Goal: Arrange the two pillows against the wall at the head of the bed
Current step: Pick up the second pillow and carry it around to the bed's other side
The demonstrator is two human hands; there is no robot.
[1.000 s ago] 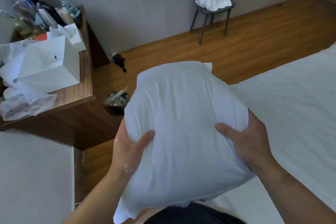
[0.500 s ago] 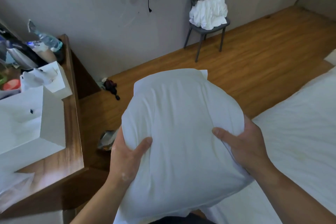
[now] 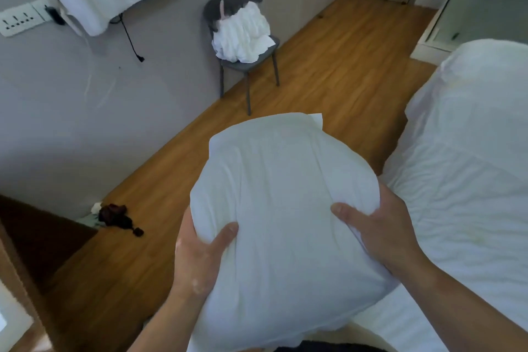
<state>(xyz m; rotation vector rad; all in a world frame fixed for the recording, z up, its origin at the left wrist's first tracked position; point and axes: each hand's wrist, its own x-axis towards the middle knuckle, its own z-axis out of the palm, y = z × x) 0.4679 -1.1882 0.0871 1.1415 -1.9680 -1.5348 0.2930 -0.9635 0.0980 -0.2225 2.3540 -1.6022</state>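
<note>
Pillow [image 3: 283, 208] gripped between left hand [image 3: 200, 260] and right hand [image 3: 383, 237].

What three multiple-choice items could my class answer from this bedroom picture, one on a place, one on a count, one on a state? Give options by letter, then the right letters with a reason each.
1. Where does the heap of white cloth lie?
A. On the seat of the grey chair
B. On the floor by the wall
C. On the bed

2. How many hands hold the pillow?
A. None
B. One
C. Two

3. What state is the pillow in?
A. Lying flat on the bed
B. Held up in the air over the floor
C. Leaning against the wall

Answers:
1 A: the white cloth is piled on the chair.
2 C: the left hand and the right hand each grip a side of the pillow.
3 B: it hangs between the hands beside the bed, with the wooden floor beyond it.
</note>
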